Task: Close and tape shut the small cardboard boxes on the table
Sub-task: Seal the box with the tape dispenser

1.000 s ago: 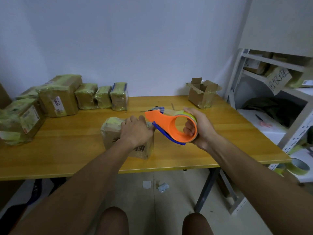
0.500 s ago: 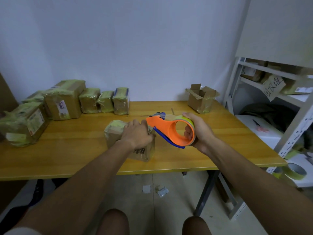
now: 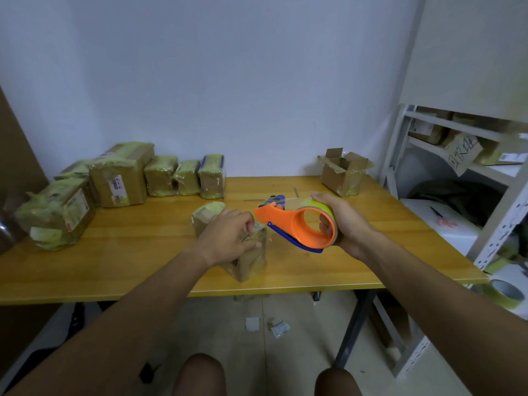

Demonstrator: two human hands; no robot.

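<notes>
Taping the small cardboard box (image 3: 243, 252) near the table's (image 3: 114, 267) front edge, about midway along it, I have my left hand (image 3: 228, 238) on its top, fingers curled over the upper right corner and pressing film down there. The box is wrapped in glossy tape, so I judge it light, fairly stiff and slick; holding it from above with the palm across the top and fingers over an edge should stop it skidding. My right hand (image 3: 347, 224) grips the orange tape dispenser (image 3: 297, 224), fingers through the roll's core and thumb over the yellow-green roll, lifted just right of the box with its blade end pointing towards it. One open box (image 3: 344, 174) waits at the back right corner, flaps up. Finished parcels (image 3: 123, 175) line the back left. Bare wood lies left and right of my box, while the front edge is close, so I would not slide it nearer.
</notes>
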